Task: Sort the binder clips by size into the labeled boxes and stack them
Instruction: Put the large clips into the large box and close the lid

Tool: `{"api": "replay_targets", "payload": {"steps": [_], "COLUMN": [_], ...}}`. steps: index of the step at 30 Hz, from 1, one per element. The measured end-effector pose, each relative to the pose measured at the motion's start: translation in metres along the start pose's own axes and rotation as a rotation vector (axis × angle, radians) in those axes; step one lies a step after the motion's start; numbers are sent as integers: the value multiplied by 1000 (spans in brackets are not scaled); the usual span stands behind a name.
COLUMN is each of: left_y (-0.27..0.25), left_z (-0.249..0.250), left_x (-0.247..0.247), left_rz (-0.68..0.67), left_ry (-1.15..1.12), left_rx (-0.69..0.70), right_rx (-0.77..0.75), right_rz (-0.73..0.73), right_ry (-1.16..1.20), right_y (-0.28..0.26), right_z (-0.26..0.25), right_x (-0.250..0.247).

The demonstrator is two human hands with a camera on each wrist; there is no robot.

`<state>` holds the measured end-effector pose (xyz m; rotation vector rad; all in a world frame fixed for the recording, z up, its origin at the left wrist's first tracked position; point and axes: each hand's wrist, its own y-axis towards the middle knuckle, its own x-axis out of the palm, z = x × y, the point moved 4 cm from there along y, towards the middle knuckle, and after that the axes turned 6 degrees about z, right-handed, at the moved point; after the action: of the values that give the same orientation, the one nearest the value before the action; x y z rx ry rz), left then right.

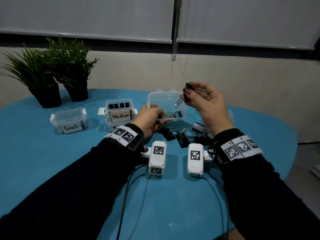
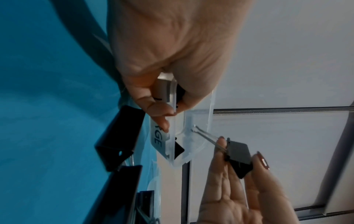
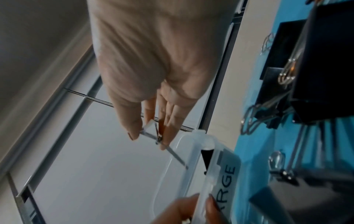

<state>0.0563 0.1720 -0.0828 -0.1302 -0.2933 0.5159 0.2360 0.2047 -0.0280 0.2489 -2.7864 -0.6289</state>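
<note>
My left hand (image 1: 155, 115) grips the near left corner of the clear Large box (image 1: 167, 100), which is held tilted above the blue table. One black binder clip (image 1: 175, 114) lies inside it. Over the box's right rim, my right hand (image 1: 192, 94) pinches a large black clip (image 1: 187, 87) by its body, wire handles pointing down into the box. The left wrist view shows that clip (image 2: 239, 156) between thumb and fingers beside the box label (image 2: 159, 141). In the right wrist view the clip's handles (image 3: 173, 154) reach the box rim (image 3: 191, 153).
Several large black clips (image 1: 183, 138) lie loose on the table between my wrists. The Medium box (image 1: 119, 110), holding clips, stands left of the Large box. The lidded Small box (image 1: 69, 120) sits further left. Two potted plants (image 1: 52, 71) stand at the back left.
</note>
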Motion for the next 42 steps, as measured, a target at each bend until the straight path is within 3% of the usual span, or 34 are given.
{"api": "replay_targets", "payload": {"steps": [3,7,19,27,31,36,42], "left_y": [-1,-5,-32,-33,-30,-28,-18], "left_z": [0,2,12,10,9,8,8], "left_x": [4,8,17,23,22,23,16], "left_rz": [-30,-59,-185,-280,-283,-309,-206], "left_ry": [-2,-35,97,90,65,81,-35], "left_rx": [-15,-48,57,62,40,69,93], "right_rx": [9,-29,-355,-198,-248,-240,-123], "right_rz": [-67,-49,-12,-216,-167,-310,-451], "right_ry": [-66,-191,-635,-642,-706,-855,-913], "right_y": [-2,-1,-4,-4,0,-7,-12], "right_z": [6,7,-1,17,16,14,15], "right_x": [9,9,21,31,28,33,40]}}
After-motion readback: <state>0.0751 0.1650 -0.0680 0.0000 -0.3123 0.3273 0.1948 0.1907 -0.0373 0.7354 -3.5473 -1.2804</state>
